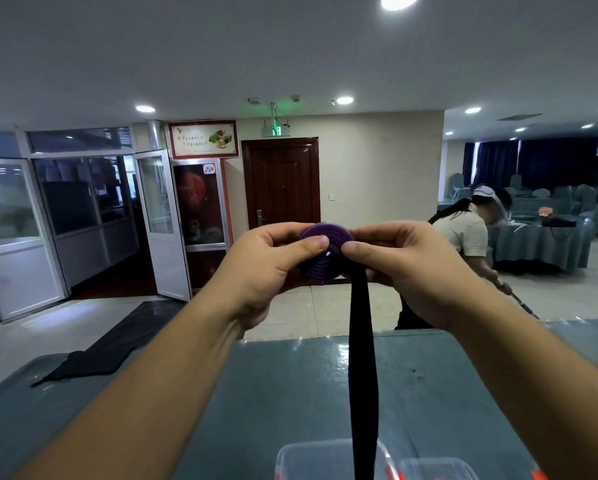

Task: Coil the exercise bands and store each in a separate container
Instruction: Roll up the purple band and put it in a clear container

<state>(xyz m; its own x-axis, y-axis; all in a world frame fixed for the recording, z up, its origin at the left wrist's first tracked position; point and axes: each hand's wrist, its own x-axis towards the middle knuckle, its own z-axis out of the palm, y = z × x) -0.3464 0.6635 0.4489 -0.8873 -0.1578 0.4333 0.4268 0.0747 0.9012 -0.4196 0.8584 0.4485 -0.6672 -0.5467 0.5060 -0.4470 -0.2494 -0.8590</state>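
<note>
Both hands, left hand (273, 261) and right hand (405, 265), pinch the purple coil (325, 251); loose tail (361, 358) hangs unwound, containers (328, 459) wait below.

Room: beige wall (377, 161), dark wooden door (282, 181), glass partitions (83, 202), pale tiled floor (311, 313), recessed ceiling lights (344, 100), cloth-covered tables (540, 244), teal counter (290, 393).
</note>
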